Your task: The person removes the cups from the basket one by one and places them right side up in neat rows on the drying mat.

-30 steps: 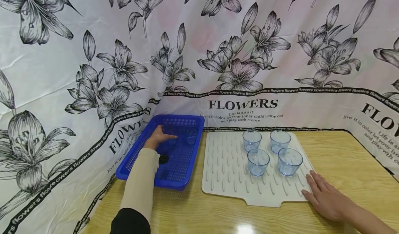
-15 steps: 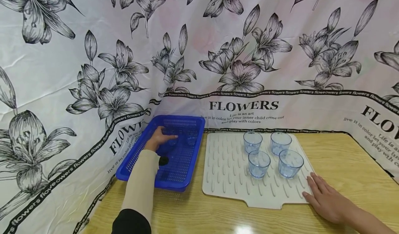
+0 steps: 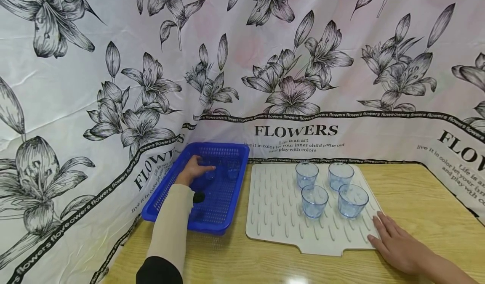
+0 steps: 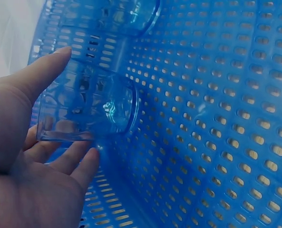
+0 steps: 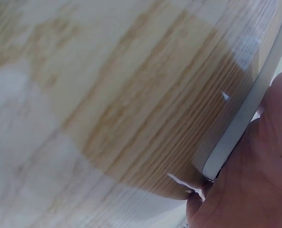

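My left hand (image 3: 192,171) reaches into a blue perforated plastic basket (image 3: 207,226). In the left wrist view its thumb lies along one side of a clear bluish drinking glass (image 4: 91,102) and its fingers curl at the other side. A second glass (image 4: 119,16) sits beside it in the basket. My right hand (image 3: 401,247) rests with extended fingers on the right edge of a white ridged draining board (image 3: 270,210). Several similar glasses (image 3: 313,202) stand upright on the board's right half. The right wrist view shows the palm against the board's edge (image 5: 231,137).
A wooden table (image 3: 235,261) lies under basket and board. Behind and to the left hangs a white cloth (image 3: 216,19) with printed flowers and lettering. The basket stands close to the cloth, left of the board.
The head view has tilted slightly, so the scene sits a little lower. Both hands, the basket and the glasses keep nearly the same places.
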A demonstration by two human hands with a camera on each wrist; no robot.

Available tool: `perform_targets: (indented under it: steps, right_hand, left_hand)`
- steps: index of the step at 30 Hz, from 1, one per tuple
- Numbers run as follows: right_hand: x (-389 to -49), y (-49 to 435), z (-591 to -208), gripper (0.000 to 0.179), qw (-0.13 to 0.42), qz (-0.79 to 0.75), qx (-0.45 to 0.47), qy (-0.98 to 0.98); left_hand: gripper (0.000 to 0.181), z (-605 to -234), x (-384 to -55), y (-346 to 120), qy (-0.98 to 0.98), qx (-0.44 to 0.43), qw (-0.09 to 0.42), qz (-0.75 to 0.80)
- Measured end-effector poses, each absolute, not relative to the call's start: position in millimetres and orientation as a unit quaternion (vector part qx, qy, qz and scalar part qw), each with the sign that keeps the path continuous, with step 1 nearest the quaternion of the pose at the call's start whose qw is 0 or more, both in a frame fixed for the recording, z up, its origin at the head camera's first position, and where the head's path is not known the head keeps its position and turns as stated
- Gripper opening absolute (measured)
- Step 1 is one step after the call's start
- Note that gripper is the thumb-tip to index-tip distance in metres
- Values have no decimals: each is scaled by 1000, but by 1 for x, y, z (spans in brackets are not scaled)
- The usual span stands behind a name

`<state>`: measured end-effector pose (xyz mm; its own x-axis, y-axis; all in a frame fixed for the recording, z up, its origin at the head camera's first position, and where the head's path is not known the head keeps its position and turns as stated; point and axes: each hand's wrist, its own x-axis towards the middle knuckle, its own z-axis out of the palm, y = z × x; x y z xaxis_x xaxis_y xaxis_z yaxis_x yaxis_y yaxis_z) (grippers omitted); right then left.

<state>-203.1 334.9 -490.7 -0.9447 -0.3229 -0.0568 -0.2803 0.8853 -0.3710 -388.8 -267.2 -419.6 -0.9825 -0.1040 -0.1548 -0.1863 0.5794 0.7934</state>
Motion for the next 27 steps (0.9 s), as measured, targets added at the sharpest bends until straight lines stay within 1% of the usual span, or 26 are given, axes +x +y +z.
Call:
perform_targets:
  steps: [3,10,16,27]
  right_hand:
    - [-203,334,-492,74,65,-186,-155,968]
    - [-201,334,-491,71,53,-177,-164,969]
    - [-202,334,-490,72,65,-190,-161,966]
    - [-205,338,-497,76,73,-197,-158,965]
  left_hand:
    - [88,-414,-386,-267,887,-79,47,452]
    - [86,-398,-382,-265,881,-61,36,468]
    - [86,-395,-381,-267,873,-76,30,481]
    - [90,-386,-379,-259,852,-46,-25,521]
